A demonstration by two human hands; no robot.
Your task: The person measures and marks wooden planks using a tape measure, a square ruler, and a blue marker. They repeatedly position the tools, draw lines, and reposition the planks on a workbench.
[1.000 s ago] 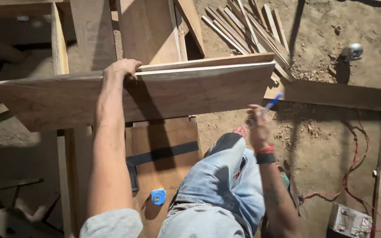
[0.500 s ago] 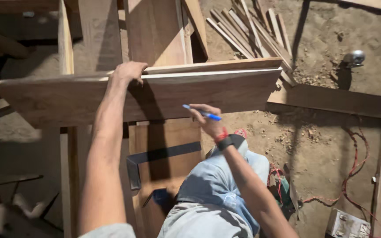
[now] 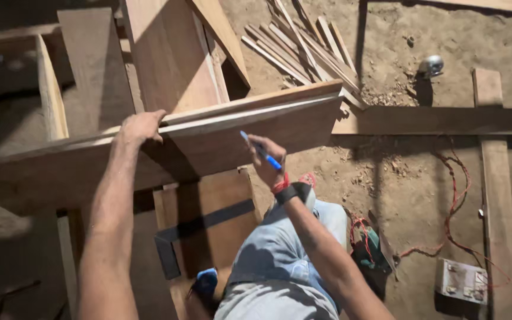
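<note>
The left hand (image 3: 140, 127) is clamped on the top edge of a long wooden board (image 3: 220, 142). The board stands on its edge and runs across the view from 9 o'clock toward 2 o'clock. The right hand (image 3: 268, 161) is closed around a blue pen (image 3: 261, 151), and the pen tip touches the board's front face near the middle. Below the board, at 6 o'clock, a dark metal square (image 3: 200, 228) lies on a flat plank (image 3: 223, 207). Thin wood strips (image 3: 303, 44) are piled on the dirt at 1 o'clock. A red cord (image 3: 454, 201) curls on the ground at 4 o'clock.
</note>
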